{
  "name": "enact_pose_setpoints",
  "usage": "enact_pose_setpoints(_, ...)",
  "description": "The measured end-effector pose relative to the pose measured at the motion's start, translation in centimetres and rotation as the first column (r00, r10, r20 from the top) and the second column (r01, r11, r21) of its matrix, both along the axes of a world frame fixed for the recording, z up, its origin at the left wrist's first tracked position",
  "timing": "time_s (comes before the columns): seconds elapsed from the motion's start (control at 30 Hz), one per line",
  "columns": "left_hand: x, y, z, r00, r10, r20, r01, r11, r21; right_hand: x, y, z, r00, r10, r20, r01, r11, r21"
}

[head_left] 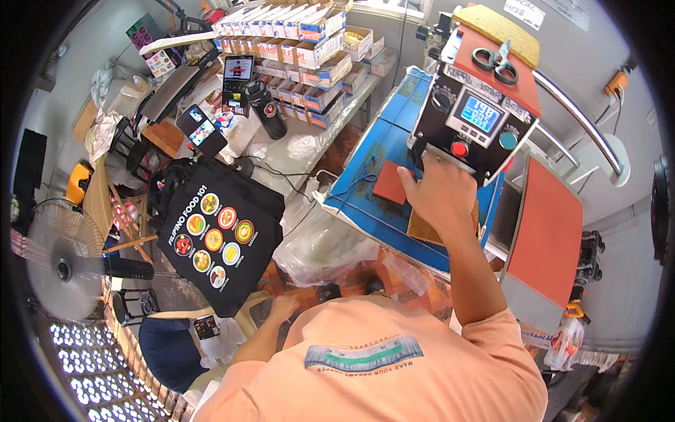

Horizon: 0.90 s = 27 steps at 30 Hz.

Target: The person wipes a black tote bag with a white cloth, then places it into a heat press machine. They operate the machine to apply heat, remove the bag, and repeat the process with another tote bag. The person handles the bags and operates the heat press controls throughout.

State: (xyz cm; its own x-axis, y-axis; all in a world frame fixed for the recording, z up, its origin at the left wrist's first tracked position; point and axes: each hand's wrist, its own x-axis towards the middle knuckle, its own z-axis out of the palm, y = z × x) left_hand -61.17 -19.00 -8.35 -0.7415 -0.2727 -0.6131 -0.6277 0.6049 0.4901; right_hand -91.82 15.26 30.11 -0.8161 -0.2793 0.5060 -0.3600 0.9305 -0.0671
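Note:
My right hand [445, 192] reaches to the lower edge of the heat press's control box [469, 121], just under its red button; its fingertips are partly hidden there. A lit display and scissors [495, 62] are on the box. Beneath my hand lie a red pad [390, 182] and a brown pad [422, 227] on the blue-covered surface [369, 208]. My left hand [285, 307] hangs low beside my body, near a chair's arm, its fingers blurred. Left of centre is a black tote bag [221, 232] with printed food pictures.
A plastic-covered table [285, 158] holds stacked cardboard boxes [316, 53], a black tumbler [265, 109] and phones. An electric fan [64, 269] and a chair with dark blue cloth [169, 351] stand at left. A red-topped press platen [548, 232] is at right.

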Motion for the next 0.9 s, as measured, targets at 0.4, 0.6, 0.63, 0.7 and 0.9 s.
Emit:
enact_pose_setpoints(0.4, -38.2, -3.5, 10.3, 0.727, -0.605, -0.325, 0.276, 0.691, -0.668, -2.0, -1.0, -2.1, 0.92, -0.081, -0.383, 0.115, 0.991, 0.066)
enact_pose_setpoints(0.6, -43.0, -3.4, 7.2, 0.707, -0.621, -0.339, 0.32, 0.708, -0.63, -2.2, -0.6, -2.5, 0.904, -0.09, -0.417, 0.163, 0.976, 0.144)
enact_pose_setpoints(0.63, -43.1, -4.2, 7.0, 0.705, -0.617, -0.35, 0.316, 0.715, -0.624, -2.2, -0.7, -2.5, 0.909, -0.091, -0.407, 0.168, 0.973, 0.158)
enact_pose_setpoints(0.7, -43.9, -6.0, 6.8, 0.702, -0.614, -0.359, 0.298, 0.712, -0.636, -2.4, -0.9, -2.4, 0.907, -0.071, -0.415, 0.15, 0.976, 0.161)
enact_pose_setpoints(0.9, -45.9, -5.9, 8.3, 0.693, -0.61, -0.383, 0.251, 0.703, -0.666, -2.8, -1.1, -2.5, 0.887, -0.054, -0.458, 0.148, 0.974, 0.171)
